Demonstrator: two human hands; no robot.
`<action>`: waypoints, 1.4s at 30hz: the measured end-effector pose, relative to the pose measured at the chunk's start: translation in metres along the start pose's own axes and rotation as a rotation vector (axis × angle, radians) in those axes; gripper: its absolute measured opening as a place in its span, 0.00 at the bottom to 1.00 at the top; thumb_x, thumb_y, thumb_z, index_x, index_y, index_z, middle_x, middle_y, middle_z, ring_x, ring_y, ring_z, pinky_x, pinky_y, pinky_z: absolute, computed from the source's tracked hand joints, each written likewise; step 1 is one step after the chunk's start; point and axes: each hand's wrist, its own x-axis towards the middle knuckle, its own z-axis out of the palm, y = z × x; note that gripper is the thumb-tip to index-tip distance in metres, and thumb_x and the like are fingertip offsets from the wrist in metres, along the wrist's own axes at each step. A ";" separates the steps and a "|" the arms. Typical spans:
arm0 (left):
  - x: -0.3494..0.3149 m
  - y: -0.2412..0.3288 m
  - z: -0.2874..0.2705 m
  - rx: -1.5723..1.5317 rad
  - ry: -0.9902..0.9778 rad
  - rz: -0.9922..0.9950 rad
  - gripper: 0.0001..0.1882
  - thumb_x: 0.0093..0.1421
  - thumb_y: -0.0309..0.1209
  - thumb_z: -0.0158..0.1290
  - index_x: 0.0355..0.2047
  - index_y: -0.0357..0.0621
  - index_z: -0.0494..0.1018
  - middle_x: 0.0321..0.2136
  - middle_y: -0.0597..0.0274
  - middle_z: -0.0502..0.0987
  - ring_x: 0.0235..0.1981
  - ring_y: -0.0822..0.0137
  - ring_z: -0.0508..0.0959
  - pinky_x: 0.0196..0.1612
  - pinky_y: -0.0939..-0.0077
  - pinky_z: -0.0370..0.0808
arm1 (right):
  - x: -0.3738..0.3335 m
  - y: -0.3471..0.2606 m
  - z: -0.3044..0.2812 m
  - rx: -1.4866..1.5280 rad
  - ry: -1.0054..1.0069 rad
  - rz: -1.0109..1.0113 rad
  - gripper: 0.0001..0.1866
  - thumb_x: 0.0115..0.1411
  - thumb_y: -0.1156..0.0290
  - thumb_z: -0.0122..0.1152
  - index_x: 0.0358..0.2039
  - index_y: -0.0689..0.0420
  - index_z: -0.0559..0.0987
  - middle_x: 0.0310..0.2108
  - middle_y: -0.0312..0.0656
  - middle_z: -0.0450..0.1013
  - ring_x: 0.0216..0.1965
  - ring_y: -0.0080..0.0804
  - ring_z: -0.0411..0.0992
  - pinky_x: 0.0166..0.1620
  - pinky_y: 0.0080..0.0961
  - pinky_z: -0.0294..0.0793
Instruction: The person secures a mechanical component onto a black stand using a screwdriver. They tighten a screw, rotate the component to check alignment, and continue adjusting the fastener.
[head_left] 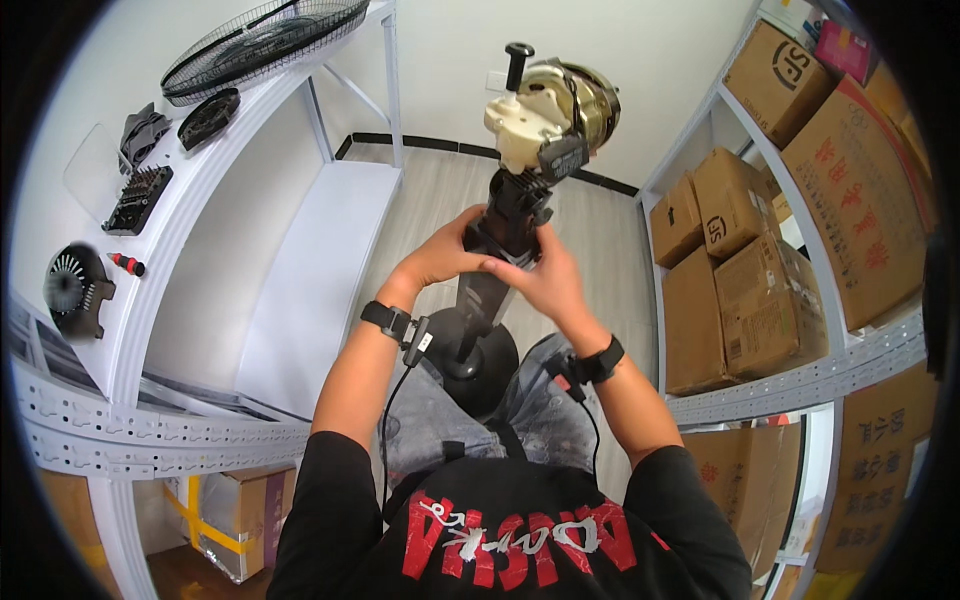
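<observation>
A standing electric fan is in front of me with its motor [590, 105] bare. A cream gear housing [525, 130] and a black upright knob [517, 68] sit at its head. Both my hands are around the black neck housing [508, 222] below the motor. My left hand [440, 250] grips its left side, fingers partly hidden behind it. My right hand [550, 275] holds the right side, its thumb reaching across the front near the left hand. Below them the fan's column [480, 300] goes down to a round black base [490, 385] between my legs.
On the left shelf [165, 235] lie a wire fan grille [270, 45], a black oval part [208, 118], grey cloth [145, 132], a bit set [140, 200], a red-black screwdriver [127, 264] and a black vented cover [80, 290]. Cardboard boxes [765, 305] fill the right rack.
</observation>
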 end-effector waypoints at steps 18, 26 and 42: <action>-0.031 0.062 0.024 0.262 0.366 0.219 0.56 0.52 0.45 0.69 0.70 0.38 0.45 0.63 0.44 0.63 0.65 0.50 0.64 0.66 0.61 0.63 | 0.037 0.058 -0.024 0.613 -0.482 0.006 0.38 0.46 0.66 0.80 0.57 0.61 0.72 0.48 0.33 0.74 0.49 0.22 0.71 0.55 0.25 0.71; 0.015 0.192 -0.018 0.344 0.203 0.495 0.51 0.50 0.48 0.70 0.68 0.39 0.57 0.65 0.48 0.63 0.67 0.54 0.62 0.69 0.57 0.59 | 0.029 0.056 -0.017 0.636 -0.432 0.010 0.39 0.46 0.67 0.79 0.58 0.60 0.71 0.49 0.32 0.74 0.49 0.23 0.72 0.56 0.26 0.70; 0.063 0.192 -0.022 0.551 0.343 0.339 0.49 0.45 0.63 0.65 0.52 0.29 0.70 0.39 0.48 0.78 0.41 0.61 0.78 0.44 0.71 0.77 | 0.030 0.055 -0.013 0.611 -0.409 0.042 0.34 0.51 0.75 0.75 0.58 0.59 0.72 0.47 0.32 0.74 0.46 0.21 0.71 0.50 0.23 0.74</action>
